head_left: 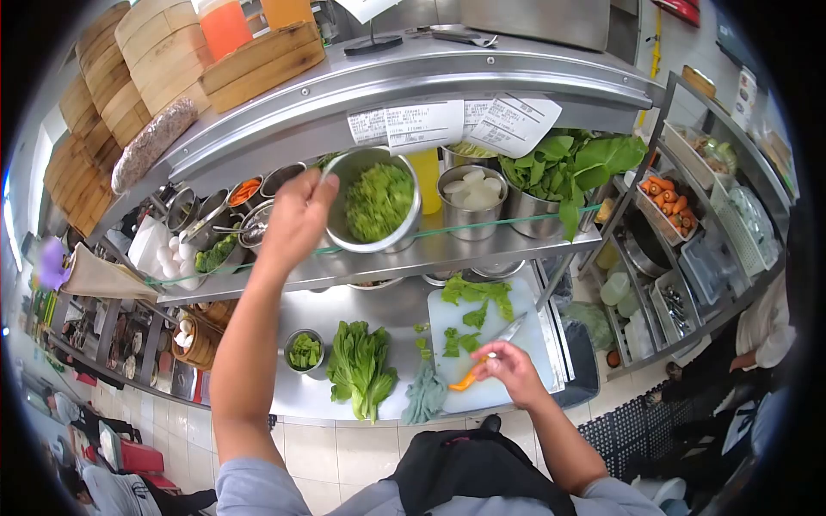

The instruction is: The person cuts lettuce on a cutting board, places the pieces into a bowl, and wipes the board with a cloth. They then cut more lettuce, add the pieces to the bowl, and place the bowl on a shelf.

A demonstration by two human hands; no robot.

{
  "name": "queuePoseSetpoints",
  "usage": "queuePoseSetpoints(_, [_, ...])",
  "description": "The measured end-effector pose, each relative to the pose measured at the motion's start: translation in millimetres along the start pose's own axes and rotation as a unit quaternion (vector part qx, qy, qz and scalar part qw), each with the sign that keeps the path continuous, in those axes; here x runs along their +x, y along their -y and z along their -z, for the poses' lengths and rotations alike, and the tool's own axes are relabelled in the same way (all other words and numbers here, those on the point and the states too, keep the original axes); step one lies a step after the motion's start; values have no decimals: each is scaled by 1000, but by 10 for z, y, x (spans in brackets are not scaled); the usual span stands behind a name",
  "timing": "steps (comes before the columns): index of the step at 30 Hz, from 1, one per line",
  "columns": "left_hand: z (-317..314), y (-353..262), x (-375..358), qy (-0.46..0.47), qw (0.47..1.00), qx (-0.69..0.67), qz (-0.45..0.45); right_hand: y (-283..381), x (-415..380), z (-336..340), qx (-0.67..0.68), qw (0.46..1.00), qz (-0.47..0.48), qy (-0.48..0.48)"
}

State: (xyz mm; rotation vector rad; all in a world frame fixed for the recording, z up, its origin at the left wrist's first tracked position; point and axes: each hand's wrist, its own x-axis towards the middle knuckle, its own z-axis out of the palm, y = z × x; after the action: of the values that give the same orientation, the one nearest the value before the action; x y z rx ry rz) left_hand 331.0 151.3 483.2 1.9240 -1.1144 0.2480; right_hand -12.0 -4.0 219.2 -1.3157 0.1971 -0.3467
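Note:
My left hand [298,215] grips the rim of a metal bowl [409,225] filled with chopped greens [377,202], tilted at the front of the steel shelf. Over the white cutting board [516,378], my right hand [508,370] has its fingers partly curled and apart, close to a knife [508,331] with an orange handle; whether it touches the handle is hard to tell. Cut leaves [477,292] lie on the board. A grey-green cloth [424,396] rests at its left edge. Left of that are a leafy green head [359,365] and a small metal bowl [305,350] of cut leaves.
On the shelf stand a pot of white slices [471,202], a pot of large leaves [535,206], and broccoli [215,254]. Paper receipts [422,125] hang above. Bamboo steamers [163,43] are stacked upper left. A rack [718,185] and other people stand at the right.

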Motion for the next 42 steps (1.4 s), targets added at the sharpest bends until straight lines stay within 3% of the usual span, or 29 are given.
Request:
queuePoseSetpoints(5, [-187,-395,-578,75,987,-14,-139,507,536,-453,283,956,60,57])
queuePoseSetpoints(6, [-259,-450,-684,109,984,-22,-141,621,614,-577,373,923,55,76])
queuePoseSetpoints(7, [-357,-527,-800,143,979,-10,-143,616,672,-654,376,923,51,65])
queuePoseSetpoints(10, [-533,-573,-990,243,964,34,-106,440,747,-682,533,831,12,158])
queuePoseSetpoints(13, [-407,-729,-1039,196,978,5,-72,370,640,-651,583,793,25,173])
queuePoseSetpoints(15, [-397,-744,-1045,179,978,18,-102,279,582,-581,575,803,7,153])
queuePoseSetpoints(17, [-435,-741,-1103,236,941,37,-240,280,551,-560,519,847,-13,113])
queuePoseSetpoints(18, [-526,-816,-1152,252,932,59,-255,261,525,-561,500,860,-30,97])
queuePoseSetpoints(21, [-861,-943,-1189,324,910,167,-196,194,493,-598,445,892,-31,74])
queuePoseSetpoints(23, [-1043,-859,-1222,302,917,151,-214,172,492,-541,466,879,-42,89])
queuePoseSetpoints(25, [-1090,-821,-1256,416,855,174,-257,208,487,-471,462,882,-31,83])
queuePoseSetpoints(26, [-1041,-819,-1290,430,844,164,-275,203,476,-423,455,887,-26,81])
queuePoseSetpoints(29, [-908,-919,-1263,372,861,185,-294,294,416,-340,477,876,-20,66])
queuePoseSetpoints(33, [-1007,-931,-1263,384,862,118,-309,180,393,-293,481,874,-54,43])
queuePoseSetpoints(36, [-1227,-798,-1309,461,826,156,-285,110,347,-375,453,887,-86,21])
queuePoseSetpoints(38, [-1284,-696,-1304,396,849,217,-275,47,338,-359,439,892,-112,6])
queuePoseSetpoints(42, [-1139,-685,-1127,388,876,173,-228,49,317,-261,491,864,-103,39])
